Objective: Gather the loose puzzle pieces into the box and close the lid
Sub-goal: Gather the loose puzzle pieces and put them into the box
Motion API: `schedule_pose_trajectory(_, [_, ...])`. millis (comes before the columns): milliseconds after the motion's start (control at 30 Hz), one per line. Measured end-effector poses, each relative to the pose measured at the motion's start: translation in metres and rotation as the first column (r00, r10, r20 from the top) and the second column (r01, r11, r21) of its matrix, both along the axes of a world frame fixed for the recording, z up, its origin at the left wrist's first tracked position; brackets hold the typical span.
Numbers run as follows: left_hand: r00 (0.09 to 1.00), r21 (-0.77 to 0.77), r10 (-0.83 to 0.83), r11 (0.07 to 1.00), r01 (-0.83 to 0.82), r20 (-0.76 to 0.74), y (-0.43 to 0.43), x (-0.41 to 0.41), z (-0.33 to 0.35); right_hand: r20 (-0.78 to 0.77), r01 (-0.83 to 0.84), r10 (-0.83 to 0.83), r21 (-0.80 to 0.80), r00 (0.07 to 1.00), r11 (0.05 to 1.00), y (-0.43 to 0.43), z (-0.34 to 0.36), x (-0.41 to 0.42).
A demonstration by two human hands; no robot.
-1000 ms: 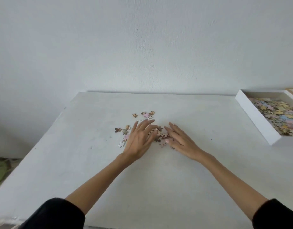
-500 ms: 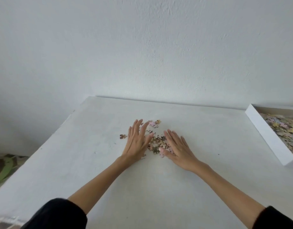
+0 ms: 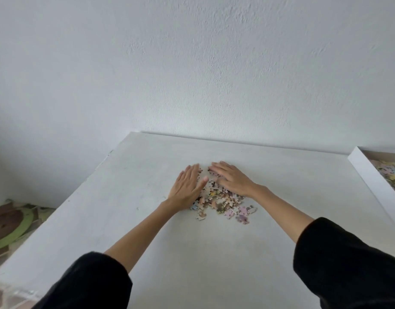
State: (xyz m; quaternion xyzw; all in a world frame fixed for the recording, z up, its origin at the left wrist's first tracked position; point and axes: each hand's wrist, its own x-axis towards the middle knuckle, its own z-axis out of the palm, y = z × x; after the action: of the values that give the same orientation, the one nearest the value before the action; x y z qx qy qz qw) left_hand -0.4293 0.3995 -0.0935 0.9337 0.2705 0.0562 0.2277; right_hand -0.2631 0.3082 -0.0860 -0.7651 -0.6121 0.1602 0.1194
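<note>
A small heap of pastel puzzle pieces (image 3: 221,202) lies in the middle of the white table (image 3: 125,197). My left hand (image 3: 186,188) lies flat with straight fingers on the heap's left side. My right hand (image 3: 233,178) lies flat on its far right side, fingertips close to the left hand's. Part of the heap is hidden under both palms. The white box (image 3: 370,177) stands at the right edge of the view, cut off by the frame, with several pieces inside. No lid is in view.
A plain white wall rises right behind the table's far edge. The table's left edge drops to a floor with a green and brown mat (image 3: 11,226).
The scattered pieces have been swept together into one heap that now lies nearer to me. Both hands have closed in around it, and the view has tilted up.
</note>
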Motion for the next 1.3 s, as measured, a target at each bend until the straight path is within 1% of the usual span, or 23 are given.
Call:
schedule_pose_trajectory(33, [0.998, -0.008, -0.058, 0.998, 0.058, 0.001, -0.001, 0.002, 0.002, -0.014, 0.003, -0.003, 0.041, 1.000, 0.999, -0.005, -0.003, -0.001])
schedule_pose_trajectory(100, [0.984, -0.059, -0.177, 0.982, 0.178, 0.013, -0.003, 0.002, 0.007, -0.096, 0.026, -0.016, 0.103, 0.995, 0.994, -0.021, -0.006, -0.003])
schedule_pose_trajectory(167, [0.967, -0.191, -0.236, 0.949, 0.251, 0.095, -0.002, -0.004, 0.012, -0.232, 0.045, -0.016, 0.119, 0.973, 0.992, -0.043, -0.002, -0.004])
schedule_pose_trajectory(200, [0.960, -0.235, -0.248, 0.933, 0.273, 0.129, 0.000, -0.009, 0.015, -0.282, 0.047, -0.011, 0.119, 0.959, 0.992, -0.055, 0.001, -0.004])
schedule_pose_trajectory(233, [0.955, -0.238, -0.265, 0.927, 0.290, 0.130, 0.002, -0.015, 0.015, -0.292, 0.036, -0.001, 0.116, 0.956, 0.993, -0.067, 0.004, -0.005])
schedule_pose_trajectory(267, [0.950, -0.197, -0.296, 0.930, 0.311, 0.102, 0.004, -0.021, 0.014, -0.257, 0.013, 0.014, 0.104, 0.966, 0.994, -0.079, 0.005, -0.007])
schedule_pose_trajectory(300, [0.941, -0.116, -0.336, 0.933, 0.340, 0.052, 0.006, -0.026, 0.011, -0.187, -0.016, 0.032, 0.084, 0.982, 0.996, -0.089, 0.003, -0.008])
schedule_pose_trajectory(367, [0.914, 0.067, -0.404, 0.911, 0.406, -0.046, 0.006, -0.032, 0.003, -0.014, -0.066, 0.067, 0.034, 0.998, 0.997, -0.100, -0.003, -0.011])
schedule_pose_trajectory(400, [0.906, 0.112, -0.419, 0.899, 0.424, -0.067, 0.004, -0.032, 0.000, 0.049, -0.071, 0.071, 0.017, 0.996, 0.997, -0.101, -0.006, -0.012])
schedule_pose_trajectory(467, [0.911, 0.119, -0.409, 0.903, 0.413, -0.058, 0.002, -0.026, -0.003, 0.092, -0.053, 0.053, -0.007, 0.994, 0.999, -0.095, -0.008, -0.014])
schedule_pose_trajectory(633, [0.926, 0.087, -0.375, 0.922, 0.377, -0.041, 0.001, -0.007, 0.004, 0.077, -0.053, 0.053, -0.005, 0.996, 0.999, -0.063, -0.004, -0.016])
schedule_pose_trajectory(700, [0.928, 0.072, -0.372, 0.926, 0.372, -0.012, 0.003, -0.002, 0.005, 0.064, -0.064, 0.064, -0.003, 0.996, 0.998, -0.057, -0.003, -0.015])
schedule_pose_trajectory(767, [0.932, 0.037, -0.357, 0.934, 0.356, 0.052, 0.005, -0.001, 0.004, 0.053, -0.047, 0.046, 0.013, 0.998, 0.999, -0.055, -0.003, -0.014])
schedule_pose_trajectory(833, [0.930, 0.025, -0.341, 0.940, 0.341, 0.138, 0.006, -0.002, 0.002, 0.034, -0.015, 0.013, 0.066, 0.999, 0.998, -0.055, -0.004, -0.014])
schedule_pose_trajectory(900, [0.914, 0.074, -0.341, 0.940, 0.333, 0.221, 0.006, -0.002, -0.001, 0.038, -0.007, 0.002, 0.131, 0.999, 0.991, -0.054, -0.006, -0.014])
schedule_pose_trajectory(967, [0.893, 0.109, -0.361, 0.933, 0.344, 0.269, 0.007, -0.001, -0.004, 0.044, -0.011, 0.004, 0.174, 0.999, 0.985, -0.055, -0.007, -0.015])
schedule_pose_trajectory(1167, [0.868, 0.094, -0.382, 0.923, 0.372, 0.317, 0.011, 0.001, -0.006, 0.053, 0.005, -0.018, 0.222, 0.998, 0.975, -0.057, -0.009, -0.015])
schedule_pose_trajectory(1233, [0.866, 0.090, -0.381, 0.924, 0.372, 0.325, 0.009, 0.000, -0.005, 0.057, 0.005, -0.017, 0.211, 0.998, 0.978, -0.056, -0.008, -0.015])
schedule_pose_trajectory(1300, [0.865, 0.090, -0.379, 0.925, 0.370, 0.329, 0.008, -0.001, -0.002, 0.025, 0.003, -0.008, 0.183, 1.000, 0.983, -0.057, -0.005, -0.013])
